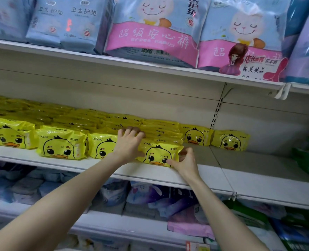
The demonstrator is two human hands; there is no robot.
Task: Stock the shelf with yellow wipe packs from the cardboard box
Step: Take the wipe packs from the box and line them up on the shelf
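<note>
Now pinching yellow pack [159,153] at its 4 o'clock corner with right hand [184,160]; pressing left hand [130,142], fingers loose, at 10 o'clock. Lies longways 9 to 3.

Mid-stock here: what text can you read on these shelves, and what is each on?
"CKaK": front yellow wipe pack and neighbouring yellow packs.
"卫生护垫": light blue packs, top left.
"超级安心裤": pink-banded bunny pack.
"我是奖品": white tag, top right.
Barcode, small print, lower-shelf packs: too blurred to read.
</note>
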